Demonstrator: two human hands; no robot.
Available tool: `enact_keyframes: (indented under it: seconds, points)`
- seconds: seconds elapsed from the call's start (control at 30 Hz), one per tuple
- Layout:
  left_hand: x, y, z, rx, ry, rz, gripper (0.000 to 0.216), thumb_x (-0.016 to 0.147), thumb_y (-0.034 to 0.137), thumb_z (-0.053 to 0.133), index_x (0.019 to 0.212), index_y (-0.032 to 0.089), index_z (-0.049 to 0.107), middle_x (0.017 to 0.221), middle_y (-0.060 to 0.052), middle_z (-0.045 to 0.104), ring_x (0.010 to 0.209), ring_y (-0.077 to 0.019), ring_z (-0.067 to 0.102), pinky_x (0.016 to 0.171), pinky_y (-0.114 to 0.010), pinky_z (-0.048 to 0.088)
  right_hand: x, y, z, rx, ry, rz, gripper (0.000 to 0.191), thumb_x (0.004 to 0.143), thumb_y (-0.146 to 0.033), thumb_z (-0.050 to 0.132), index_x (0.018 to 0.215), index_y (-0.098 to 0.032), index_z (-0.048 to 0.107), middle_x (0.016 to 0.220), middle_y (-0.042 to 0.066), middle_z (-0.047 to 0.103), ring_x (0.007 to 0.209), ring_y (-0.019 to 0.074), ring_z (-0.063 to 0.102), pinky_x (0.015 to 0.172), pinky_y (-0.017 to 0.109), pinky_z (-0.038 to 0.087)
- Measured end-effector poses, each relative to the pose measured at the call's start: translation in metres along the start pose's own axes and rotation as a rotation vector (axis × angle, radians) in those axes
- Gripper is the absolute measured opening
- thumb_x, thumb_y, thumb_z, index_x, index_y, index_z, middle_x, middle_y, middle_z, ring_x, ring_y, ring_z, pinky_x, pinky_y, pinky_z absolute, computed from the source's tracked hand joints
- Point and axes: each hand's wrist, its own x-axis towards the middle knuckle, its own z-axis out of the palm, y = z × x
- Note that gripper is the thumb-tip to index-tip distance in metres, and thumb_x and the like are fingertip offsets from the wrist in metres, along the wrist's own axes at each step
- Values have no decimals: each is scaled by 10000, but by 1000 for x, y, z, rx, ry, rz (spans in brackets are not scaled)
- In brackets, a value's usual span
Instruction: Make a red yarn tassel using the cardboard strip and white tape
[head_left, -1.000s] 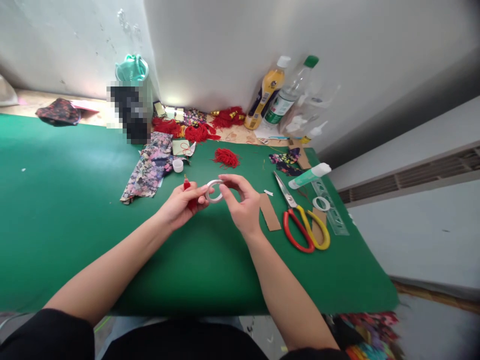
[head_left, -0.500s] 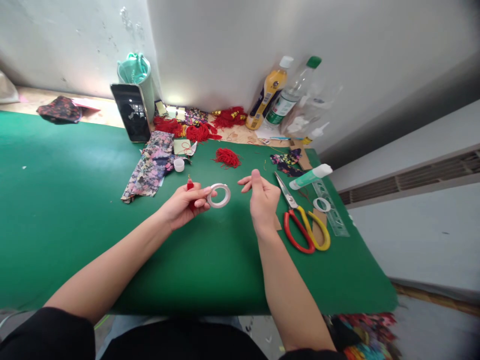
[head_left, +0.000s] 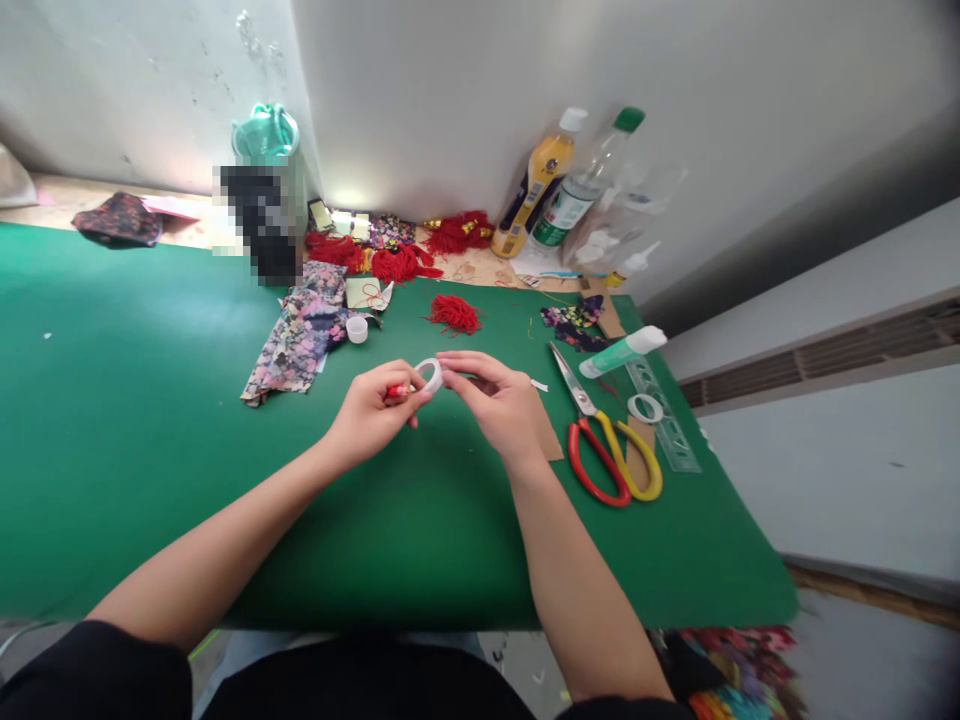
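Tape [head_left: 438,375] pinched in your left hand [head_left: 375,402] should feel light and stiff; hold its rim. Whether your right hand [head_left: 495,402] pinches it too is unclear.

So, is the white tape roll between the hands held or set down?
Held: the left hand has the white tape roll by one side; the right hand is at the other, its grip unclear.

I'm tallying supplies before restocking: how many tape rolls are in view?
2. The left hand holds one white tape roll, with the right hand at its edge; the second roll lies right of the scissors. Others may be hidden.
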Motion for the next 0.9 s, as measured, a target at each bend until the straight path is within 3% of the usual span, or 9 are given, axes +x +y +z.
enact_keyframes:
  seconds: [0.2, 0.43, 0.63, 0.9]
  points:
    - [-3, -3, 2, 166, 76, 231, 406, 861, 231, 576, 541, 179, 331, 861, -83, 697, 653, -147, 706, 523, -224, 538, -3, 2, 6, 122, 42, -33, 67, 748, -194, 719, 786, -237, 754, 990, 35, 745, 858, 162, 701, 707, 300, 604]
    - [-4, 0, -2, 399, 185, 452, 345, 836, 113, 568, 552, 185, 385, 829, -82, 741, 719, -137, 694, 622, -224, 537, -8, -3, 7, -256, 140, -384, 94, 813, -165, 669, 813, -243, 723, 831, 14, 748, 776, 149, 704, 707, 291, 596]
    - [-7, 4, -6, 471, 231, 409, 332, 826, 140, 570, 541, 196, 408, 925, -95, 758, 784, -145, 690, 679, -241, 540, -13, -6, 5, -528, 106, -729, 145, 828, -111, 622, 832, -248, 667, 826, 22, 776, 725, 165, 736, 650, 292, 608]
    - [-7, 5, -7, 509, 262, 458, 329, 830, 143, 570, 542, 198, 421, 911, -91, 768, 767, -147, 700, 681, -237, 545, -17, -7, 8, -580, 104, -816, 152, 823, -98, 629, 870, -242, 645, 880, 45, 773, 758, 165, 734, 662, 286, 609]
